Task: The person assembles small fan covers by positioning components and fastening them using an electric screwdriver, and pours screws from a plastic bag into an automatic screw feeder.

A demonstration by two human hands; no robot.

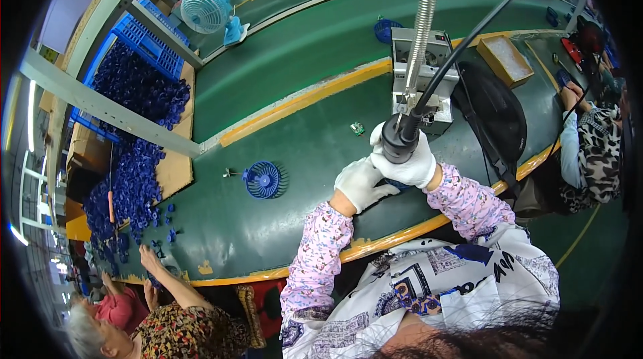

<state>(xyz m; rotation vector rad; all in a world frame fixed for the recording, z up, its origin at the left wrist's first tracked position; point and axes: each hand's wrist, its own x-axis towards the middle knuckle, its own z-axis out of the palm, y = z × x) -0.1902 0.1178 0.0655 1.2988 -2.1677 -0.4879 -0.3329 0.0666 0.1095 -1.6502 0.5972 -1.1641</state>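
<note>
My right hand (416, 163), in a white glove, is wrapped round a black electric screwdriver (400, 143) that hangs from a coiled spring and stands upright over the bench. Close against it, my gloved left hand (364, 183) grips a blue plastic part (399, 185) under the screwdriver. Most of that part is hidden by the gloves, and the screwdriver's tip is out of sight. A blue round fan cage (262, 179) lies to the left, a small metal piece beside it. Beyond my hands sits a small green circuit board (358, 129).
A metal machine (422, 71) stands just ahead, with a black bag (494, 118) and an open cardboard box (506, 61) to its right. Blue parts (134, 178) are heaped at the left, where a co-worker's hand (153, 262) reaches. Another person (593, 151) works at the right.
</note>
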